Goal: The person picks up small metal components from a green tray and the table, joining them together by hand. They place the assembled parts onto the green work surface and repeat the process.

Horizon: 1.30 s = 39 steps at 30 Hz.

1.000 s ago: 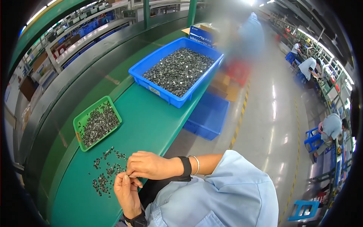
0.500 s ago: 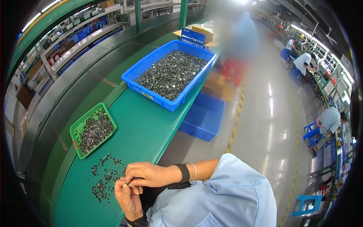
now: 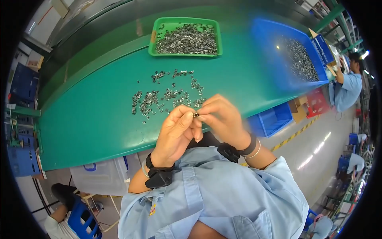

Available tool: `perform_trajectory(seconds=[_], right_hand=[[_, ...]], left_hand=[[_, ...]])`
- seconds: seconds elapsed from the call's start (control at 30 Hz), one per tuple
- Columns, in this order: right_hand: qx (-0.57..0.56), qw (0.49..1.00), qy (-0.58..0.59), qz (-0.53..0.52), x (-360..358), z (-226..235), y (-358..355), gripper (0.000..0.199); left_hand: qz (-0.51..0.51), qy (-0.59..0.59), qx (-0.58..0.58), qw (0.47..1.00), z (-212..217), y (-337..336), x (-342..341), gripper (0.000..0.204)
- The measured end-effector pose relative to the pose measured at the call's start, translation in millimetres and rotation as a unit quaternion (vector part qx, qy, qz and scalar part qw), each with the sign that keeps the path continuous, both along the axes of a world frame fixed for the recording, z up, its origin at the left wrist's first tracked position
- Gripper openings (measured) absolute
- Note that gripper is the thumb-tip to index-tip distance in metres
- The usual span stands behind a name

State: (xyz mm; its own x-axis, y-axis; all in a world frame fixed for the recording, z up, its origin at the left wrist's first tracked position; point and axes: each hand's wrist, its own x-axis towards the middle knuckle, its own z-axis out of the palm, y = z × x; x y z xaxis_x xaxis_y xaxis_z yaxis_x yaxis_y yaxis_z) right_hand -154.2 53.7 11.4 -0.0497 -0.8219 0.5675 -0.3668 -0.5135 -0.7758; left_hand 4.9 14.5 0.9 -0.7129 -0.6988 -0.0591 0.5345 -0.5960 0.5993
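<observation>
Between the fingertips of both hands is a small black-and-metal part [image 3: 195,115], too small for its exact kind to show. My left hand [image 3: 175,133] pinches it from the left, thumb and forefinger pressed together. From the other side, the thumb and fingers of my right hand [image 3: 223,121] close on the same part. Just beyond my hands, loose small dark, shiny parts [image 3: 149,101] lie scattered on the green tabletop [image 3: 103,115]. A shallow green tray [image 3: 185,55] farther back holds a heap of similar parts.
At the far right of the table stands a large blue bin [image 3: 274,59] filled with small dark parts, a blue box [image 3: 324,49] beside it. An empty-looking blue crate [image 3: 274,119] sits below the table edge. Another person [image 3: 346,89] stands beyond. A clear plastic box [image 3: 99,179] is under the table.
The head view has swung leftward, so the green tray and scattered parts now lie straight ahead and the blue bin is at the right. Both hands stay together, fingertips meeting.
</observation>
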Motion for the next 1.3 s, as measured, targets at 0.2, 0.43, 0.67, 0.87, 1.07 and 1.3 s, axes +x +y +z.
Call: perform_trajectory(seconds=[0.2,0.43,0.67,0.87,1.07,1.3], right_hand=[[-0.004,1.0,0.005,0.004,8.7,-4.2,-6.8,0.017],[-0.011,1.0,0.024,0.016,10.6,-6.5,-7.8,0.016],[0.015,0.999,0.017,0.023,7.0,-10.9,-6.9,0.015],[0.045,0.998,-0.018,0.036,5.7,-9.7,-7.1,0.014],[0.051,0.997,-0.031,0.042,4.6,-12.1,-8.3,0.014],[0.082,0.996,0.011,0.044,-7.1,1.6,-22.2,0.01]], left_hand=[[-0.012,0.052,0.039,0.998,-7.1,-3.7,3.6,0.015],[-0.032,0.053,0.032,0.998,-7.7,-8.3,8.0,0.015],[-0.031,-0.069,-0.057,0.996,-1.3,-13.0,12.5,0.017],[-0.032,-0.037,-0.004,0.999,0.3,-12.5,12.2,0.016],[-0.032,-0.048,-0.022,0.998,-0.1,-11.5,10.7,0.017],[0.027,-0.097,-0.035,0.994,3.0,-12.4,5.2,0.016]])
